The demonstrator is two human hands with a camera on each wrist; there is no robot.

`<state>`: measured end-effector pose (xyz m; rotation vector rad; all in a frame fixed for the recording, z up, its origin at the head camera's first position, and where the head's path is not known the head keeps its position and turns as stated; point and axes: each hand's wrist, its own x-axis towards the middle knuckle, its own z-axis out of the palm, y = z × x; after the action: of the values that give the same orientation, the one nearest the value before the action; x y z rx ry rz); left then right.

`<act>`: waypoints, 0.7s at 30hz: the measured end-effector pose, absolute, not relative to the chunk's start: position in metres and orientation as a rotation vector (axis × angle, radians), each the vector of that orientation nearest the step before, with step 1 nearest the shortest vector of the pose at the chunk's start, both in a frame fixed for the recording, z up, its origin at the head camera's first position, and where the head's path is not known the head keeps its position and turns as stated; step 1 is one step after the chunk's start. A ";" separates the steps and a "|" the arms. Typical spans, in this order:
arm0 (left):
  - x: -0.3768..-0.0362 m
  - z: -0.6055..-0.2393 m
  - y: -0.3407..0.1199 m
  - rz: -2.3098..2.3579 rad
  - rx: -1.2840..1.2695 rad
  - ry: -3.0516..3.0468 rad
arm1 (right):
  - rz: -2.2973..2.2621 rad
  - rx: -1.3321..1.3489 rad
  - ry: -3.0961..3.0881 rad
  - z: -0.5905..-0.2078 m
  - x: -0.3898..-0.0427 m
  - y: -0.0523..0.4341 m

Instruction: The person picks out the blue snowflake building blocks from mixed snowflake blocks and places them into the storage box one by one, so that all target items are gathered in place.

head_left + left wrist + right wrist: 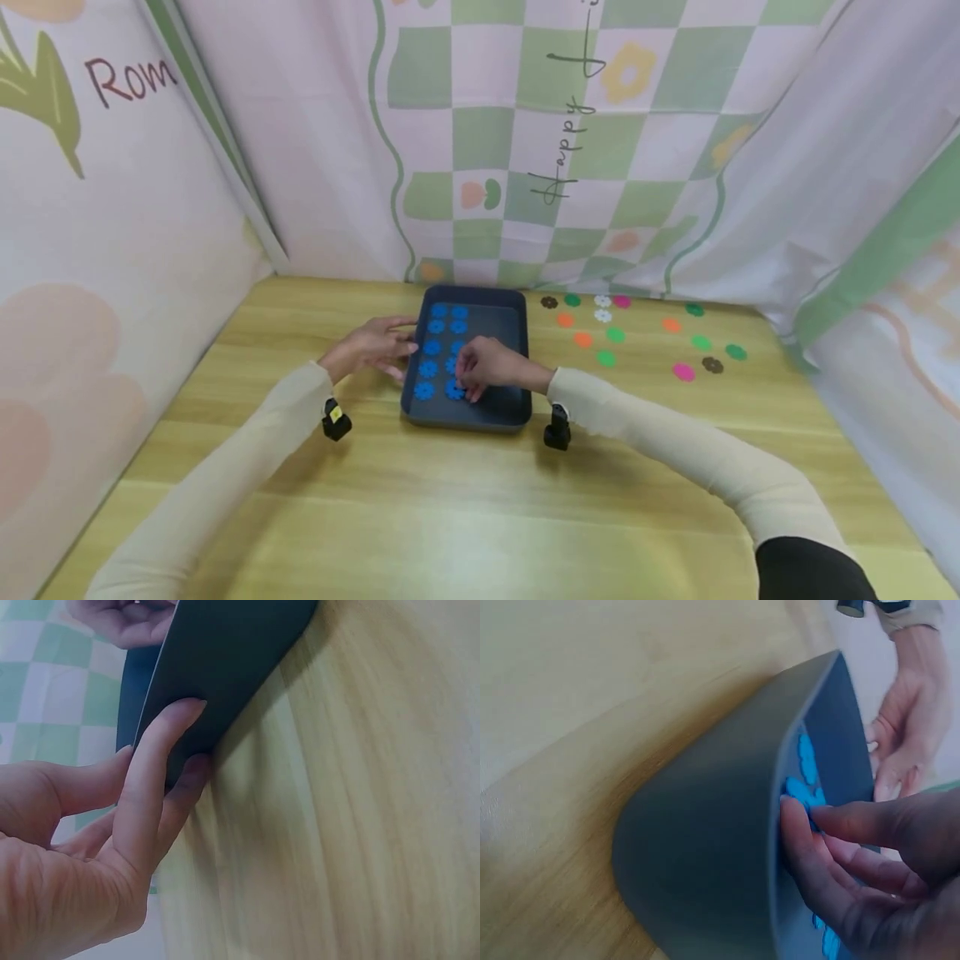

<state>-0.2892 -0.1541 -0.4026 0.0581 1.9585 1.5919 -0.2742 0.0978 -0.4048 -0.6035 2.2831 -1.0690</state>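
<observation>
A dark blue-grey rectangular tray [517, 412] with rounded corners and a low raised rim lies flat on the wooden table, near its far edge and about midway between the left and right sides, its long sides running front to back. Inside it, bright blue flower-shaped discs [431, 347] lie flat in two neat columns along the tray's left half (nine or ten can be made out, some partly hidden). The nearest disc of the right column [453, 389] sits under the right hand's fingertips.
</observation>
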 end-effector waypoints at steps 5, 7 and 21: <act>-0.291 -0.406 -0.153 1.613 0.081 1.957 | -0.991 -0.629 2.386 -0.405 -0.274 0.096; -0.292 -0.407 -0.152 1.617 0.088 1.960 | -0.966 -0.644 2.414 -0.404 -0.273 0.097; -0.291 -0.413 -0.147 1.602 0.090 2.020 | -1.022 -0.623 2.565 -0.383 -0.294 0.153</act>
<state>-0.2908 -0.1467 -0.4135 0.0900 2.0201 1.6017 -0.2942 0.1533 -0.3829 -0.6228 2.5650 -1.0216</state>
